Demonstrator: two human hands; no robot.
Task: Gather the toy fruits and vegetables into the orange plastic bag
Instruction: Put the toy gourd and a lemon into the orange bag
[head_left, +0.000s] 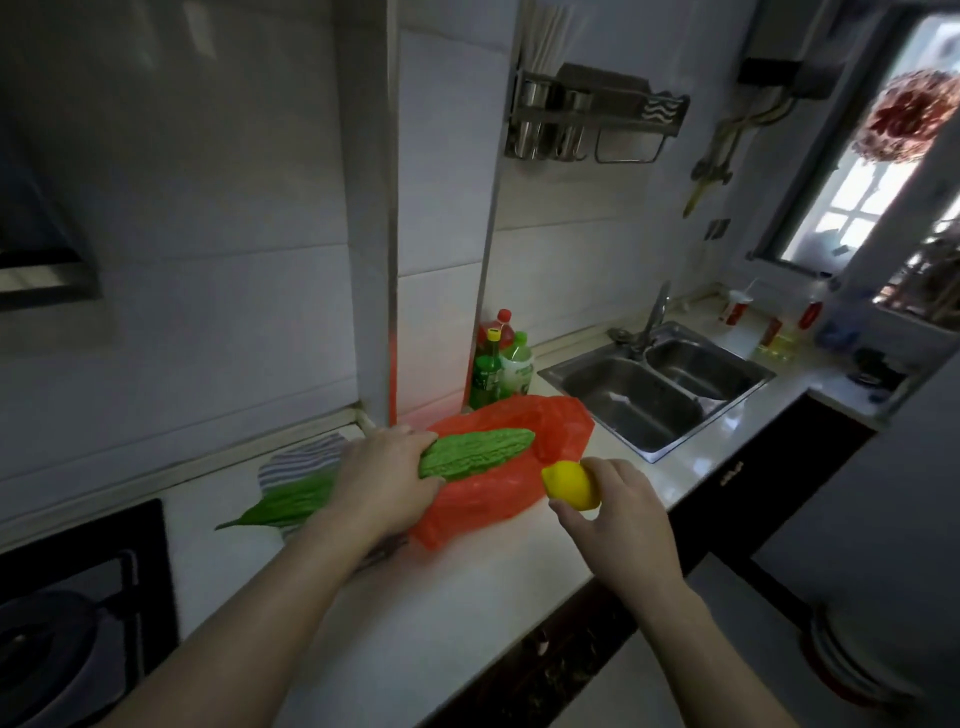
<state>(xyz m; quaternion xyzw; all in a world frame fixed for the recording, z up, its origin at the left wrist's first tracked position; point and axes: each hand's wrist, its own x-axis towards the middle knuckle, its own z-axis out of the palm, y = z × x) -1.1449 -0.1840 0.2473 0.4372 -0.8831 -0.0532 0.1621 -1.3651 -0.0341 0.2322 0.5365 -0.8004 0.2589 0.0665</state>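
middle of bitter gourd (480, 451) hidden under left hand (387, 475), stove (67, 623) cut by edge

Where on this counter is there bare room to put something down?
The widest bare counter lies in front of the orange bag, between the forearms. A narrower strip runs between stove and striped cloth. Crowded at the back: bag, bottles, sink, plus the left hand gripping the bitter gourd and the right hand the lemon.

White-tiled kitchen wall (208, 208), bright window (857, 197)
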